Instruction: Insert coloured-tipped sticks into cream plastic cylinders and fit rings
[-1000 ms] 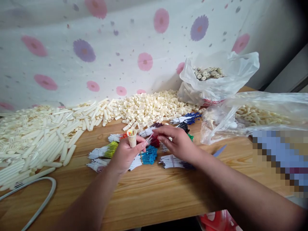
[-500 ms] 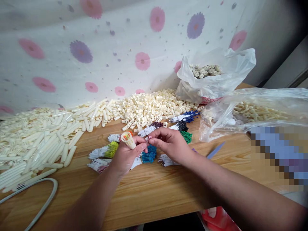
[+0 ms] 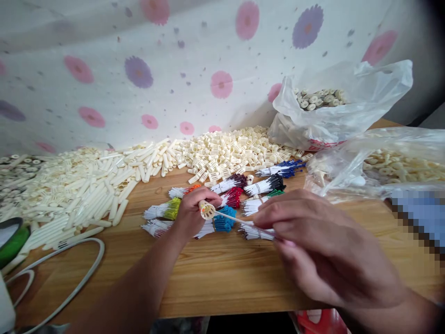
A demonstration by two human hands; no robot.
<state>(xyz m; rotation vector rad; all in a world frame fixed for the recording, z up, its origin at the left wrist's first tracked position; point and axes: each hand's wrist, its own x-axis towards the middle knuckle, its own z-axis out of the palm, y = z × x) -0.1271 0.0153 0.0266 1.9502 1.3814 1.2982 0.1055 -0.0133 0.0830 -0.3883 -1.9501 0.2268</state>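
My left hand (image 3: 194,208) is closed round a cream slotted plastic tube (image 3: 207,210), its open end facing me. Something orange shows inside the tube. A thin white pen refill (image 3: 229,216) runs from the tube's opening to my right hand (image 3: 323,241), which pinches its near end. Whether the refill's far tip is inside the tube or just beside it, I cannot tell. Around my hands lie banded bundles of white refills with coloured ends: teal (image 3: 224,221), red (image 3: 233,198), yellow (image 3: 172,208), black (image 3: 274,183) and blue (image 3: 292,168). My right fingers partly cover the green bundle (image 3: 276,193).
Cream slotted pieces (image 3: 239,146) and long cream tubes (image 3: 118,178) are heaped along the wall. On the right are two plastic bags of parts, one upright (image 3: 313,130) and one lying flat (image 3: 333,178). A white cable (image 3: 99,260) curves across the left of the wooden table (image 3: 215,283).
My right hand has drawn back towards me and to the right, apart from my left hand. The tube's open end has turned towards me. The view has swung left.
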